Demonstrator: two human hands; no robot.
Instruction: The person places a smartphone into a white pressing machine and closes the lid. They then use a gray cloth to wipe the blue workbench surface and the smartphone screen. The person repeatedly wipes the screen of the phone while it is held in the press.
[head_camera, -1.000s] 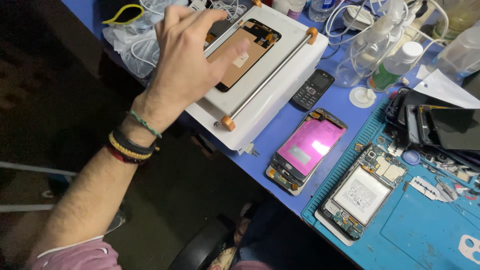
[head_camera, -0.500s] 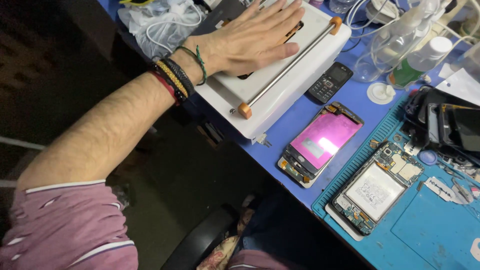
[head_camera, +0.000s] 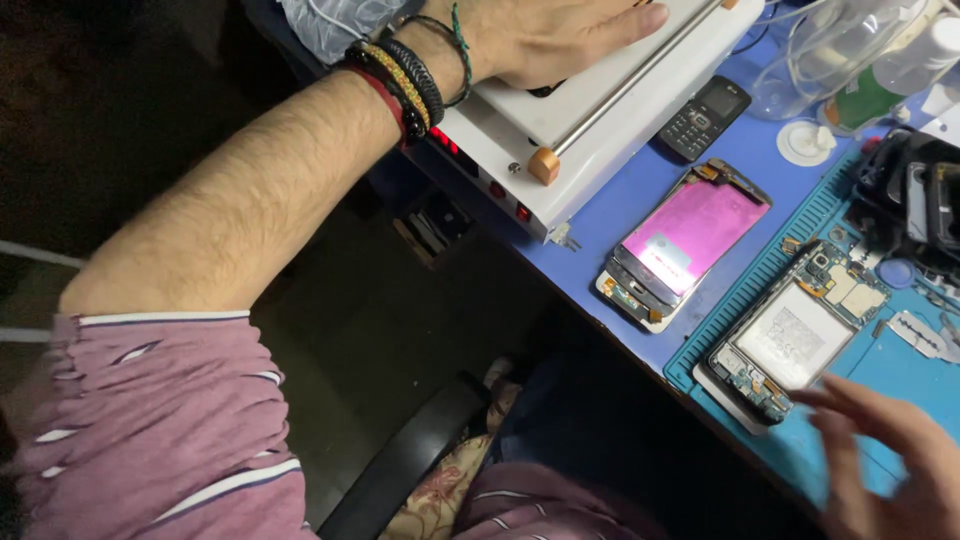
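Note:
My left hand (head_camera: 560, 35) lies flat, palm down, on a dark phone screen on top of a white heating plate machine (head_camera: 600, 110) at the upper middle. Bracelets ring that wrist. My right hand (head_camera: 890, 450) comes in at the lower right with its fingers spread, blurred, holding nothing, just beside an opened phone (head_camera: 790, 335) whose circuit board and battery are exposed. The opened phone rests on a blue work mat (head_camera: 900, 370). A phone with a pink screen panel (head_camera: 685, 240) lies on the blue table between the machine and the mat.
A small black keypad phone (head_camera: 703, 115) lies behind the pink-screen phone. Clear plastic bottles (head_camera: 850, 50) and a white cap (head_camera: 805, 142) stand at the upper right, dark phone parts (head_camera: 915, 200) at the far right. A razor blade (head_camera: 920, 335) lies on the mat. A chair edge (head_camera: 410, 460) shows below.
The view has shifted so the machine sits higher in frame. My left hand went from raised over the screen to pressing flat on it. My right hand has entered at lower right.

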